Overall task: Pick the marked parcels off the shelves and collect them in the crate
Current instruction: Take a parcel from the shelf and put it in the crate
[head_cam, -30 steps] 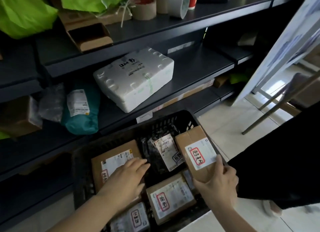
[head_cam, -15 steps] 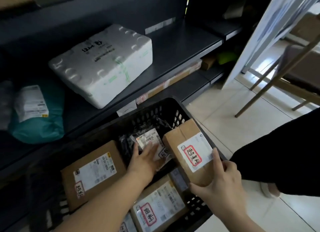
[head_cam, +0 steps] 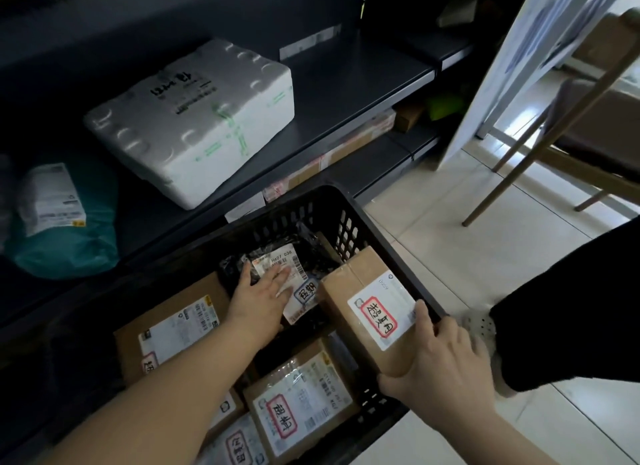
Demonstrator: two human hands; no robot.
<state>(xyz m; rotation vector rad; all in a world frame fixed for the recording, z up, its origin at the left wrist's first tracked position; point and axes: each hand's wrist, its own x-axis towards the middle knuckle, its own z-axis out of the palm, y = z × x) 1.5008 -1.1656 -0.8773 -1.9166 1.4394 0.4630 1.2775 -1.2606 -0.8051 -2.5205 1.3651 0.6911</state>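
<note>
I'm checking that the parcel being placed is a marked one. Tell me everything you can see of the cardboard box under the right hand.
The cardboard box is plain brown, taped along its top seam, with a white shipping label bearing handwritten characters in a red frame. It sits tilted against the right wall of the black crate, its upper end higher. The right hand grips its near end, thumb on the label's edge. It looks undamaged.

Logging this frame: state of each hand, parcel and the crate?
left hand: flat on black bag parcel
right hand: gripping tilted cardboard box
crate: holds several parcels
foam box: on shelf
teal bag: on shelf
</note>
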